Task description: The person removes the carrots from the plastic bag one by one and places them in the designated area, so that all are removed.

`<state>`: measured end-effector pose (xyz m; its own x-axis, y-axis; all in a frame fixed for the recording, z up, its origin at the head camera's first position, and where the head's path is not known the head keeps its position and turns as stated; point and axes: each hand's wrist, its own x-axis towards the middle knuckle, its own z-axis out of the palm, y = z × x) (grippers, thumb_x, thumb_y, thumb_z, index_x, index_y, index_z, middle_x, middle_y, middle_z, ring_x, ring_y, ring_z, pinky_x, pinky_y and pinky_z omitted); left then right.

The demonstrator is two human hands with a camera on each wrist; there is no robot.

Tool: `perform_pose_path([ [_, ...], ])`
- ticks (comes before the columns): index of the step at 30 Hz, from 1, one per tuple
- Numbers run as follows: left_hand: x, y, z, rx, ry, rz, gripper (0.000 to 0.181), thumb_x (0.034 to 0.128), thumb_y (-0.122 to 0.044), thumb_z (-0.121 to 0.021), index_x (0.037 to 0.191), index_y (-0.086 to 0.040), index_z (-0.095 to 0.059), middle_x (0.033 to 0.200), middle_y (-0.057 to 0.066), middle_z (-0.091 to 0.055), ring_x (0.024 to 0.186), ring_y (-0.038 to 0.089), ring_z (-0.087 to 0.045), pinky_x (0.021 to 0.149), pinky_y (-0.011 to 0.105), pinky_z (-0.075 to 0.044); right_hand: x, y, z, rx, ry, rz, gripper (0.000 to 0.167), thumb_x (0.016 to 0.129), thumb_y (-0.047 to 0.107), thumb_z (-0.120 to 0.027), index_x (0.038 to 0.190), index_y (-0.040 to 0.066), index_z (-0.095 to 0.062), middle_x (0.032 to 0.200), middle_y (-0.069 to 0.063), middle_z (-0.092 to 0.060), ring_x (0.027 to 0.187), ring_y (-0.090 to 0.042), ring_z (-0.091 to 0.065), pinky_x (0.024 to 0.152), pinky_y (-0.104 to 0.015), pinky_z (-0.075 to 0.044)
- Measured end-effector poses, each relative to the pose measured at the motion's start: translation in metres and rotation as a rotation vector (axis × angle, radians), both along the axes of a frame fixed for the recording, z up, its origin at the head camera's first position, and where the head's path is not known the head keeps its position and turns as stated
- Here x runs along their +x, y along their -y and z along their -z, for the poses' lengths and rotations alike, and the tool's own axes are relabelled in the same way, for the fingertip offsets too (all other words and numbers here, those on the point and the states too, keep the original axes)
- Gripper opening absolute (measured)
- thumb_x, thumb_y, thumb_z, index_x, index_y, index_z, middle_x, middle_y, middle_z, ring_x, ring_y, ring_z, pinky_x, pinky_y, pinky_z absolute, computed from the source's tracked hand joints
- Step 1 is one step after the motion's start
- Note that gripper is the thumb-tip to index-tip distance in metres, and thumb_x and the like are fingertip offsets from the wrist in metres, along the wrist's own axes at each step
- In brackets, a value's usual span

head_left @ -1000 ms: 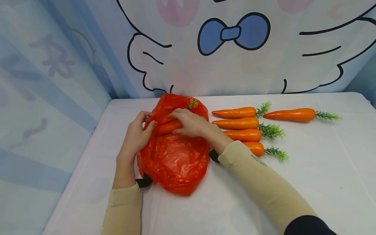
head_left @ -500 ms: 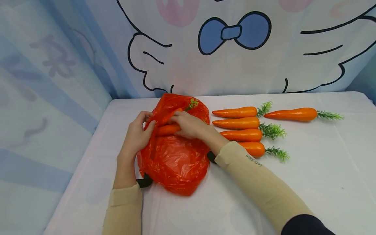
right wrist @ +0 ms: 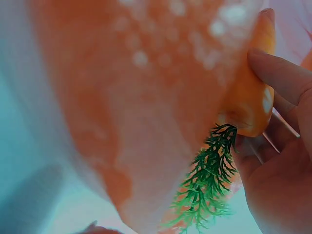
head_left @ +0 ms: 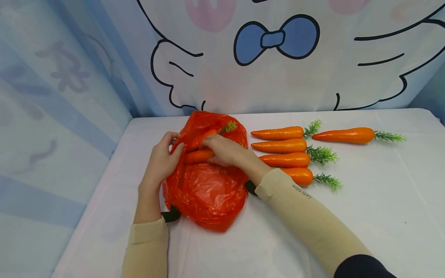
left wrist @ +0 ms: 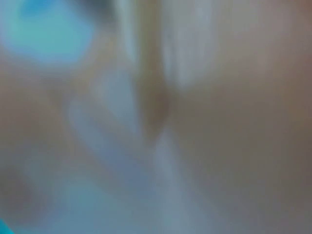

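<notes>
A red plastic bag (head_left: 210, 195) lies on the white table with its mouth open towards the back. At its left rim, my left hand (head_left: 161, 162) grips the plastic between thumb and fingers. My right hand (head_left: 226, 150) reaches into the mouth and holds an orange carrot (head_left: 198, 156) near its leafy end. The right wrist view shows thumb and fingers around that carrot (right wrist: 248, 105), its green leaves (right wrist: 207, 180) hanging below. Just behind it in the bag lies another carrot (head_left: 201, 139) with a green top (head_left: 229, 126). The left wrist view is too blurred to read.
Right of the bag, several carrots (head_left: 281, 145) lie in a column, tips to the left; my right forearm partly covers the nearest. One more carrot (head_left: 347, 136) lies farther right. A printed cloth backdrop (head_left: 274, 85) rises behind the white table (head_left: 375, 200).
My right hand has shifted slightly towards me inside the bag's mouth with the carrot, and more of the carrot behind it shows. My left hand stays in place.
</notes>
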<state>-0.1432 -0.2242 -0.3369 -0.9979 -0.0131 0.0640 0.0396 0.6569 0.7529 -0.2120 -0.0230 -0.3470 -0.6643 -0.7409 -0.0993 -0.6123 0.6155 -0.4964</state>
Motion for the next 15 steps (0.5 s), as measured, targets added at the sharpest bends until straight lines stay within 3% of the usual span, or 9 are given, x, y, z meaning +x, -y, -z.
perform_pose_path([
  [6,0.0,0.0,-0.001,-0.014,-0.005,0.003,0.029,0.1047,-0.016,-0.055,0.131,-0.005,-0.05,0.115,0.016,-0.059,0.09,0.031,-0.053,0.074,0.036,-0.049,0.004,-0.003,-0.006,-0.002,-0.027,-0.007,0.046,0.095,0.016,-0.072,0.138,0.011,-0.059,0.141,-0.007,-0.053,0.133,-0.023,-0.044,0.112,-0.039,-0.037],
  [15,0.001,-0.001,-0.002,-0.006,0.019,-0.007,0.03,0.1049,-0.017,-0.054,0.133,-0.007,-0.049,0.117,0.016,-0.058,0.097,0.032,-0.055,0.084,0.042,-0.055,0.008,-0.015,-0.014,-0.026,-0.041,-0.004,0.047,0.093,0.015,-0.074,0.137,0.012,-0.06,0.136,-0.004,-0.056,0.13,-0.021,-0.046,0.109,-0.039,-0.041],
])
